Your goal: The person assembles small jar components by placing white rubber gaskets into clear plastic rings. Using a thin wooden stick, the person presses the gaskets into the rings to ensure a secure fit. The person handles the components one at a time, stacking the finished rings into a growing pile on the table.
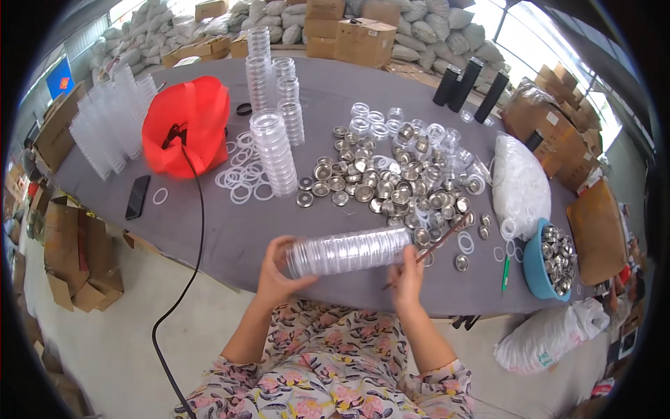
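Note:
Above the table's near edge, a long stack of transparent plastic lids or cups (349,252) lies sideways between my hands. My left hand (280,274) is wrapped round its left end. At the right end my right hand (407,278) touches the stack with its upper fingers. That same hand is closed on a thin reddish-brown stick (441,239), which slants up to the right. Just beyond the stack is a heap of silver metal caps (401,192), mixed with transparent plastic pieces. Flat white rings (241,183) lie scattered left of the heap.
Upright transparent stacks (276,157) stand mid-table. A red bag (188,126) with a black cable (199,230), a phone (137,197) and more plastic stacks (105,133) are left. At right are a white bag (520,181), green pen (505,274), blue basin (536,269) and black cylinders (469,84).

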`<state>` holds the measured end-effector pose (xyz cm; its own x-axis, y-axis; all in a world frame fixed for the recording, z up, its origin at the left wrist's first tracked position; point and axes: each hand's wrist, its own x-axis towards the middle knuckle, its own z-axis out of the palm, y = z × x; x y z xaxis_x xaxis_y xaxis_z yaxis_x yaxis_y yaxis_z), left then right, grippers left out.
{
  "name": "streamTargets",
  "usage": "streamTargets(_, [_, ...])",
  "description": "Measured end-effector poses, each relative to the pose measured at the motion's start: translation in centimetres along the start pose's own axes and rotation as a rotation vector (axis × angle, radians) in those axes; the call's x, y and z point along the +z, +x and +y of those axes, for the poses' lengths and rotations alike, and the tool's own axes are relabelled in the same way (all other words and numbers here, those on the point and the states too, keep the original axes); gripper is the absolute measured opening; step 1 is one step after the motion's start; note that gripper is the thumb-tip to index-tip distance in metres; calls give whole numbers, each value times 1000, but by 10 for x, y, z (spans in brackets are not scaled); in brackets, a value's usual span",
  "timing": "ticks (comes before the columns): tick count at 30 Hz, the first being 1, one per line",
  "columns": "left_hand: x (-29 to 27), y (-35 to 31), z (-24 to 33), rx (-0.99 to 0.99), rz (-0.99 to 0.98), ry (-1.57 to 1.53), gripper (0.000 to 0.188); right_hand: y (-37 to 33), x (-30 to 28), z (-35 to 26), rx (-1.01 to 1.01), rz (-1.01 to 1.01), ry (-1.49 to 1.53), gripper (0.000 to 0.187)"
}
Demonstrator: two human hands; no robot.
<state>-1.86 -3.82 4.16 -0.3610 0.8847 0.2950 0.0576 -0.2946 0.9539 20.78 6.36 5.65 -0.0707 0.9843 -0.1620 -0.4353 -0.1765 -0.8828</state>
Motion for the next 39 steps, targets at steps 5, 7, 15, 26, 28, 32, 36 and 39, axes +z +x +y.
streamTargets(5, [5,26,46,101,121,17,79,-12,26,63,490,-4,384,23])
streamTargets(7, [6,36,46,93,161,67,79,-13,38,72,462,29,342,23])
streamTargets(15, [50,51,60,288,10,420,79,-2,-12,12,229,-170,-396,50])
streamTargets(26, [109,49,-1,277,-147,-26,91,-20,27,-33,-872,-444,-797,48])
streamTargets(28, [109,39,-1,188,-100,-70,90,-22,39,-39,-855,-447,-772,45])
streamTargets(32, [89,30,-38,79,-215,311,87,-17,45,-45,-820,-399,-824,36])
streamTargets(36, [75,27,-53,17,-192,298,71,-18,62,-50,-784,-507,-837,31])
streamTargets(39, [44,37,-53,81,-117,301,55,-13,89,-43,-795,-618,-887,34])
